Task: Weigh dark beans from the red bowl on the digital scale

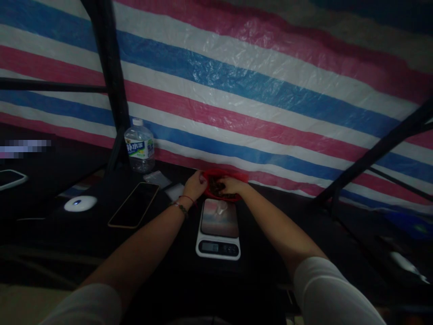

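Note:
A red tray [237, 175] with dark small pieces in it sits at the far edge of a dark table, just behind a white kitchen scale [218, 229]. My left hand [195, 185] grips the tray's left rim. My right hand [230, 185] rests inside the tray on the dark pieces, fingers curled; what it holds is too dim to tell. A small clear object lies on the scale's glossy platform.
A water bottle [139, 145] stands at the back left beside a black pole [111, 81]. A phone [134, 204] lies flat left of the scale, a round white device [80, 203] further left. A striped tarp [257, 90] hangs behind the table.

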The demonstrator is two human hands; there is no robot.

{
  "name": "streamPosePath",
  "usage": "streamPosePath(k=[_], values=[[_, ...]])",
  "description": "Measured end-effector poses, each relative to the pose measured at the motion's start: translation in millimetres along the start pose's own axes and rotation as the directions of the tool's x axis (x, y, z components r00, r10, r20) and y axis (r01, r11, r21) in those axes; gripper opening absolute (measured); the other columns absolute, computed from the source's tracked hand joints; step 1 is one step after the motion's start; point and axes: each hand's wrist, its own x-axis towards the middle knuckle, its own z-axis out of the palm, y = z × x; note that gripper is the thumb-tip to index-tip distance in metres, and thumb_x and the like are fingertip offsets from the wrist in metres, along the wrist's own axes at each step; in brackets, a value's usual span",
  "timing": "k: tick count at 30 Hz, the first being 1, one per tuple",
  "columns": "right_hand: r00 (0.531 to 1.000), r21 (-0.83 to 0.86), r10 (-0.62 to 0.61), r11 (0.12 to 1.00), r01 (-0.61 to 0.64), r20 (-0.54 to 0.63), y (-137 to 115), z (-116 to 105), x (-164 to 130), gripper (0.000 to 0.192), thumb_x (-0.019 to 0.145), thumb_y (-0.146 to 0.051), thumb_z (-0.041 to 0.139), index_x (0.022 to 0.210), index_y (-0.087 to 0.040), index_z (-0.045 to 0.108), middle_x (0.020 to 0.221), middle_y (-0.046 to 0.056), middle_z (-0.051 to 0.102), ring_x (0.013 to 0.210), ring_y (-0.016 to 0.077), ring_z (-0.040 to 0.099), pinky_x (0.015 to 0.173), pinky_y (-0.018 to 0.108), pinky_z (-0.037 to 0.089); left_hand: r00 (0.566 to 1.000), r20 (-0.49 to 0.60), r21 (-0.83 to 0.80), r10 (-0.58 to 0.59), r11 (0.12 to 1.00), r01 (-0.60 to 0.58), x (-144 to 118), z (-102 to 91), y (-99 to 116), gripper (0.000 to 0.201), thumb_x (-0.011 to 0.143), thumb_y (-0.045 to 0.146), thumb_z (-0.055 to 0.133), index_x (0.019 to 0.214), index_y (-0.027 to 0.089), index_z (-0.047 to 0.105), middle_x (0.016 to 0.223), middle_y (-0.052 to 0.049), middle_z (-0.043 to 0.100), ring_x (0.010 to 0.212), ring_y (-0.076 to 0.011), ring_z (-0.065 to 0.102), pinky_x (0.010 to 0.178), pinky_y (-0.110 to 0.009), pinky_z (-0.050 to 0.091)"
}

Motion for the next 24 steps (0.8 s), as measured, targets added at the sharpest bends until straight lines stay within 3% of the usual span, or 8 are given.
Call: streamPosePath(k=[4, 6, 8, 11, 13, 15, 18, 24], values=[[1.0, -0.009, 0.008, 1.0, -0.008, 0.024, -8.3, -1.7, 2.7, 0.036, 0.077, -0.018, 0.061, 0.112, -0.019, 0.069, 0.106, 0.009, 0.071, 0.089, 0.0215, 0.066, 0.078, 0.026, 0.047, 0.984, -0.151, -0.014, 0.097, 0.995, -0.1, 1.2, 2.9, -0.7, 0.04, 0.076, 0.021, 0.056, 0.116, 0.014, 0.055, 0.11, -0.011, 0.064, 0.103, -0.0234, 0.061, 0.093, -0.034, 0.047], [1.0, 0.0, 0.01, 1.0, -0.01, 0.027, -10.3, -1.8, 4.4, 0.038, 0.076, -0.013, 0.058, 0.112, -0.02, 0.068, 0.105, 0.008, 0.072, 0.089, 0.0212, 0.066, 0.077, 0.025, 0.048, 0.954, -0.255, -0.01, 0.156, 0.986, -0.164, 0.4, -1.8, 1.7, 0.034, 0.076, 0.02, 0.055, 0.11, 0.015, 0.055, 0.106, -0.011, 0.064, 0.101, -0.0234, 0.06, 0.093, -0.036, 0.048], [1.0, 0.007, 0.016, 1.0, -0.016, 0.023, -10.3, -0.9, 5.6, 0.041, 0.075, -0.012, 0.059, 0.114, -0.021, 0.068, 0.107, 0.007, 0.071, 0.091, 0.0212, 0.066, 0.078, 0.025, 0.048, 0.934, -0.263, -0.013, 0.242, 0.967, -0.254, -2.6, -10.6, 7.6, 0.025, 0.075, 0.02, 0.055, 0.1, 0.017, 0.056, 0.096, -0.008, 0.063, 0.091, -0.0214, 0.061, 0.086, -0.035, 0.05], [1.0, 0.039, 0.017, 0.999, -0.017, -0.008, -8.1, 1.5, 6.3, 0.038, 0.075, -0.01, 0.06, 0.109, -0.022, 0.07, 0.105, 0.006, 0.072, 0.092, 0.0204, 0.066, 0.079, 0.025, 0.048, 0.899, 0.001, -0.083, 0.437, 0.896, -0.435, -10.2, -25.2, 21.9, 0.018, 0.07, 0.02, 0.059, 0.087, 0.019, 0.055, 0.082, -0.003, 0.061, 0.076, -0.0174, 0.059, 0.074, -0.03, 0.05], [1.0, 0.07, 0.014, 0.997, -0.013, -0.02, -5.7, 3.0, 6.4, 0.031, 0.076, -0.012, 0.06, 0.104, -0.021, 0.072, 0.101, 0.006, 0.073, 0.089, 0.0195, 0.067, 0.078, 0.024, 0.048, 0.815, 0.226, -0.165, 0.533, 0.846, -0.508, -15.5, -31.8, 32.4, 0.015, 0.07, 0.024, 0.061, 0.083, 0.02, 0.054, 0.078, -0.001, 0.061, 0.071, -0.0152, 0.058, 0.068, -0.026, 0.047], [1.0, 0.093, 0.014, 0.996, -0.012, -0.017, -2.6, 3.6, 6.4, 0.027, 0.078, -0.014, 0.06, 0.101, -0.019, 0.073, 0.099, 0.005, 0.074, 0.087, 0.0185, 0.067, 0.076, 0.024, 0.049, 0.723, 0.376, -0.225, 0.579, 0.814, -0.535, -19.4, -34.9, 40.9, 0.017, 0.071, 0.028, 0.064, 0.082, 0.019, 0.055, 0.078, 0.0, 0.061, 0.069, -0.0139, 0.057, 0.064, -0.024, 0.045], [0.999, 0.135, 0.02, 0.991, -0.015, -0.035, 3.1, 1.6, 6.1, 0.028, 0.077, -0.012, 0.061, 0.102, -0.019, 0.072, 0.1, 0.005, 0.073, 0.088, 0.0174, 0.067, 0.079, 0.023, 0.049, 0.65, 0.487, -0.238, 0.584, 0.804, -0.544, -22.4, -35.9, 48.6, 0.025, 0.07, 0.034, 0.069, 0.086, 0.019, 0.058, 0.079, 0.0, 0.063, 0.07, -0.0138, 0.058, 0.064, -0.023, 0.044], [0.989, 0.223, 0.073, 0.974, -0.043, -0.126, 10.6, -4.0, 3.4, 0.032, 0.076, -0.011, 0.063, 0.105, -0.021, 0.071, 0.104, 0.004, 0.072, 0.089, 0.0175, 0.067, 0.078, 0.023, 0.049, 0.584, 0.545, -0.247, 0.602, 0.781, -0.574, -25.9, -34.4, 54.8, 0.055, 0.059, 0.038, 0.079, 0.108, 0.021, 0.061, 0.106, -0.005, 0.067, 0.095, -0.0211, 0.063, 0.084, -0.028, 0.047]])
